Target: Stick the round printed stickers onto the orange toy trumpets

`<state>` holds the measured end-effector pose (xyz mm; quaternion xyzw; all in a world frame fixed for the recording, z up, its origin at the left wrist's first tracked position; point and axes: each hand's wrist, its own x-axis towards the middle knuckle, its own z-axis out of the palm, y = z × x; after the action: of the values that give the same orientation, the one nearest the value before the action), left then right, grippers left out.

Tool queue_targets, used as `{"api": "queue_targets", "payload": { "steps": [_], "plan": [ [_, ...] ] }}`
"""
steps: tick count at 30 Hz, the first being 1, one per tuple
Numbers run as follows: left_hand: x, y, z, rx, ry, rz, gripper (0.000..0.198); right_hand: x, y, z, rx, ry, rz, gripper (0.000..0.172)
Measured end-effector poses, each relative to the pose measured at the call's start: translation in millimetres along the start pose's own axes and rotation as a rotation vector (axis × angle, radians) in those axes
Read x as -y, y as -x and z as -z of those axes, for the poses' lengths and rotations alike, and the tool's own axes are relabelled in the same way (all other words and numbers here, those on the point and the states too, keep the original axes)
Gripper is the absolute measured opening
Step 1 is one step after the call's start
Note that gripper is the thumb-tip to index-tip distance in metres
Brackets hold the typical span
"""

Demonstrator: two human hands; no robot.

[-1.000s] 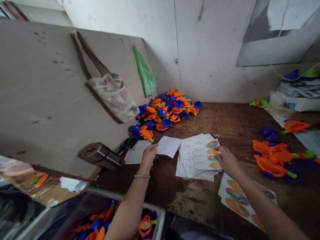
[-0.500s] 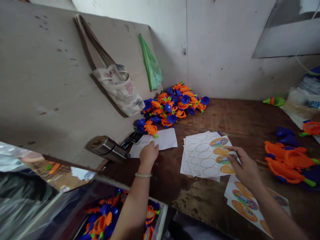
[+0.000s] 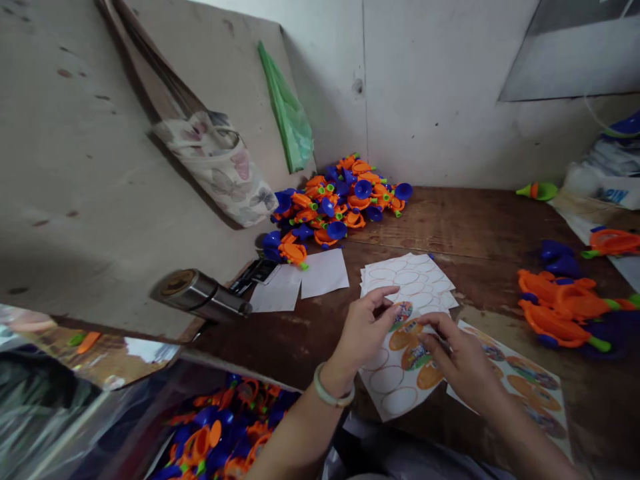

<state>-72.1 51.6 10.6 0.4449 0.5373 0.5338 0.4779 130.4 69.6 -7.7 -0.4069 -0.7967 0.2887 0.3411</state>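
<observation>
My left hand [image 3: 367,333] and my right hand [image 3: 460,357] meet over a printed sticker sheet [image 3: 400,373] with orange ovals and white outlined ovals. Both hands grip its upper part, and it lies tilted, pulled toward me off a stack of similar sheets [image 3: 407,280]. Further right lies another pile of printed sheets [image 3: 530,380], partly under my right hand. Two loose white paper sheets [image 3: 324,273] lie left of the stack. A bangle circles my left wrist.
A heap of orange and blue plastic toys [image 3: 335,207] lies on the brown wooden table [image 3: 450,220], with more large orange toys [image 3: 555,307] at right. A steel flask [image 3: 200,297] and a phone [image 3: 255,275] lie at left. A toy-filled bin [image 3: 220,427] stands below the table edge.
My left hand has moved right from the white paper to the sticker sheet. My right hand has come in beside it, and the sheet has slid off the stack toward me.
</observation>
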Motion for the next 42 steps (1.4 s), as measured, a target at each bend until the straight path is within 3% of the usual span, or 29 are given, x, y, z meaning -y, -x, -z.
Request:
{"api": "queue_targets", "payload": {
  "steps": [6, 11, 17, 22, 28, 39, 42],
  "plan": [
    [-14.3, 2.3, -5.4, 0.137, 0.039, 0.043, 0.041, 12.9, -0.4, 5.6, -0.080, 0.055, 0.062, 0.021],
    [-27.5, 6.2, -6.4, 0.130, 0.092, 0.070, 0.040, 24.0, 0.7, 8.0, -0.128, -0.002, 0.053, 0.020],
    [-38.0, 8.0, -12.0, 0.202, 0.067, 0.027, 0.036, 29.4, 3.0, 14.1, -0.133, -0.008, 0.001, 0.019],
    [-40.3, 11.5, -21.9, 0.188, 0.071, 0.008, 0.033, 26.7, 4.5, 15.8, -0.230, 0.074, 0.169, 0.016],
    [-38.7, 12.3, -33.0, 0.147, 0.132, 0.034, 0.038, 18.7, 13.5, 10.6, -0.437, 0.334, 0.433, 0.031],
    [-39.4, 11.3, -38.6, 0.170, 0.120, 0.079, 0.038, 19.8, 16.3, 18.3, -0.451, 0.336, 0.491, 0.032],
    [-37.1, 4.0, -30.1, 0.084, 0.081, 0.017, 0.035, 28.4, 29.9, 21.4, -0.348, 0.437, 0.540, 0.031]
  ]
}}
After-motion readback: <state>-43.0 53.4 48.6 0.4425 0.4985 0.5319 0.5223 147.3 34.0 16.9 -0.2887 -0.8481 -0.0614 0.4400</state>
